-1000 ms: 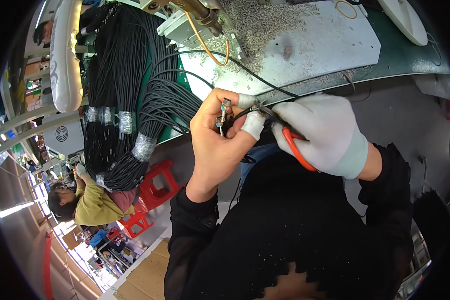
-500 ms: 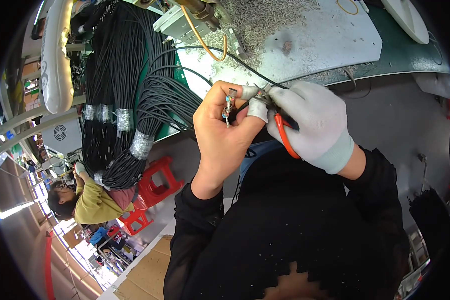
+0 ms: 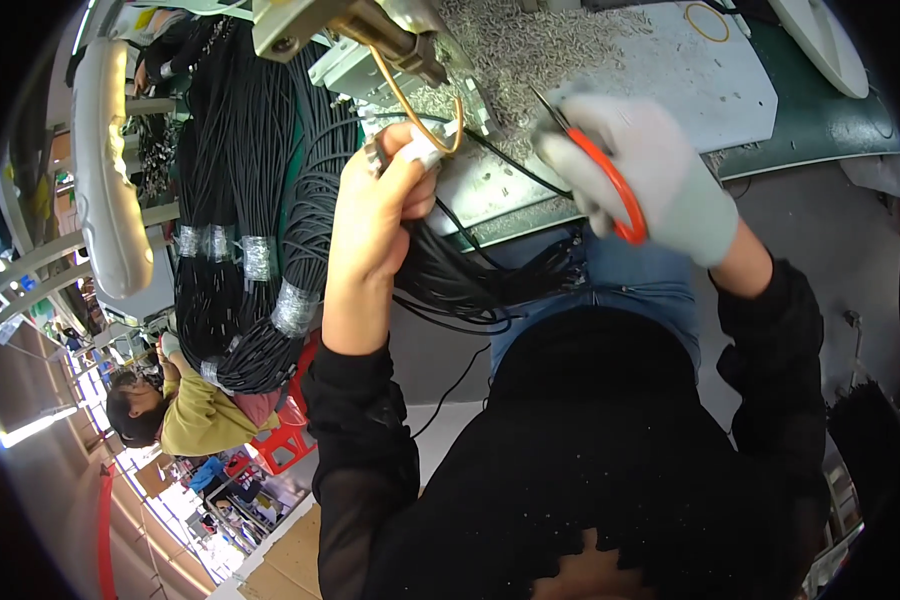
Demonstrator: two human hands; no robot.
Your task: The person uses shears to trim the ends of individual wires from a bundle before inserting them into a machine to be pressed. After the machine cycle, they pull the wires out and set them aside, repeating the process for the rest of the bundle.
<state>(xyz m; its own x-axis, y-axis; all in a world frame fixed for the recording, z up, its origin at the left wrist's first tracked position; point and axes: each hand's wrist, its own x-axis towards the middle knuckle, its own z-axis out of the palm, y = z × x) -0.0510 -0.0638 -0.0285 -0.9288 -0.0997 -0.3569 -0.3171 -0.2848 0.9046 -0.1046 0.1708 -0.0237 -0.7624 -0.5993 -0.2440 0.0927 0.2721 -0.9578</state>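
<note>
My left hand (image 3: 375,215) is closed beside the machine head, with pale covers on fingertips. It appears to grip a black cable (image 3: 455,222), whose end is hidden in the fingers. A small metallic piece (image 3: 374,157) shows at the outer side of these fingers. My right hand (image 3: 660,165), in a white glove, is wrapped round red-handled pliers (image 3: 610,175). Their dark pointed jaws aim up and left over the scrap-strewn white board (image 3: 670,70). The two hands are apart.
The machine head (image 3: 390,35) with a yellow looped tube (image 3: 395,85) overhangs my left hand. Bundled black cables (image 3: 235,200) hang at the left, and more cables (image 3: 480,280) lie across my lap. Small metal scraps (image 3: 540,50) cover the board. A co-worker (image 3: 205,415) sits at far left.
My hands have separated. The left moved up and left to the machine head; the right moved up and right with the pliers, away from the cable. The cables on my lap have come into sight.
</note>
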